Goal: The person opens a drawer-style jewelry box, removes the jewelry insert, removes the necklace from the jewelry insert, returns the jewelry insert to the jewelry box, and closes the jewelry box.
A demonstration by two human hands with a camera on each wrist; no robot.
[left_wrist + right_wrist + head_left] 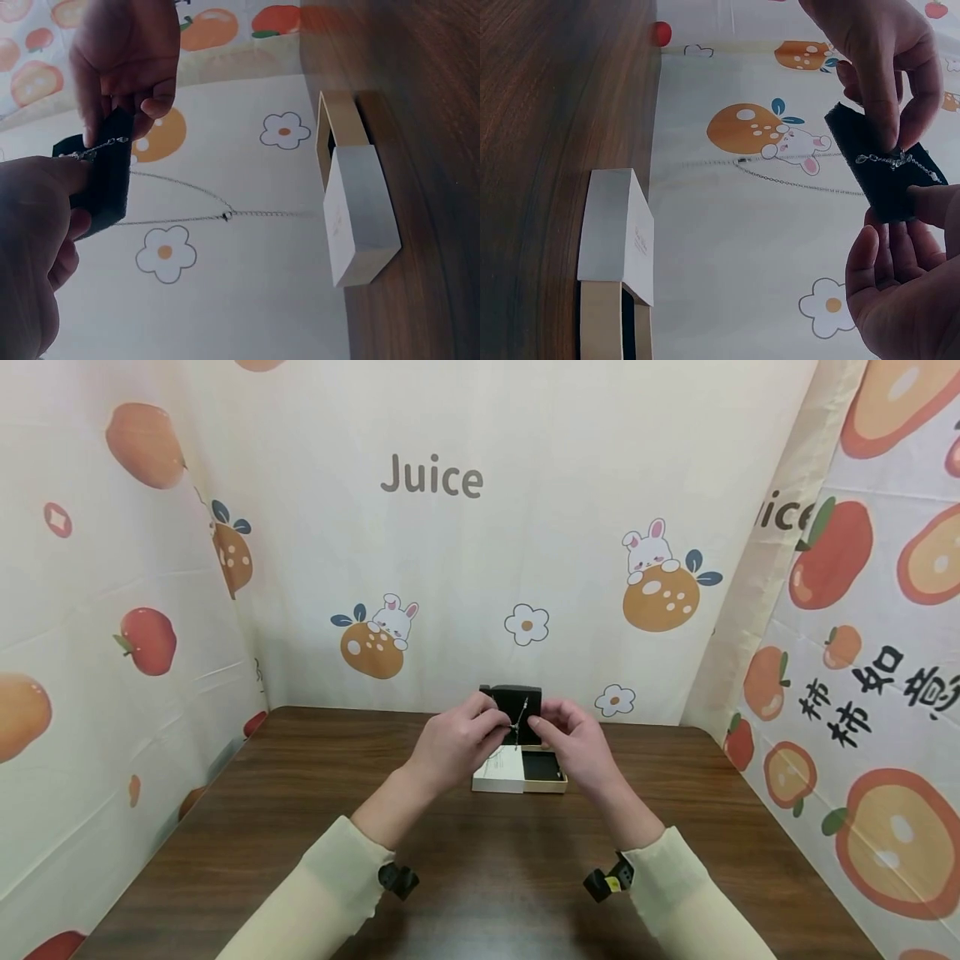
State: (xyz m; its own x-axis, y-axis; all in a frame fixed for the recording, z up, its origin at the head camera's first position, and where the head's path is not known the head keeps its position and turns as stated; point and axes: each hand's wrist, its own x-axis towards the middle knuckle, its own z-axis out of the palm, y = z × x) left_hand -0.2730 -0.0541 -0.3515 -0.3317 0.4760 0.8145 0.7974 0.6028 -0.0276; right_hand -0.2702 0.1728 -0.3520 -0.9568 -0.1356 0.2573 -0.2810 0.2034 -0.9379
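Note:
Above the table, a small black jewelry pad (510, 703) is held up, tilted. My right hand (581, 745) grips its edge, thumb in front and fingers behind in the right wrist view. A silver necklace (877, 159) lies across the pad's face, its chain (180, 182) hanging below the pad in a loop with a clasp and extender. My left hand (456, 739) comes from the other side and pinches the necklace by its small ornament, fingertips against the pad. The ornament's exact shape is partly covered by fingers.
Below the hands, a white box sleeve (498, 772) stands on the brown wooden table (315, 827), with its cream inner tray (551, 786) slid partly out to the right. Black lining shows inside. A printed fruit curtain (450, 552) hangs behind the table and at both sides.

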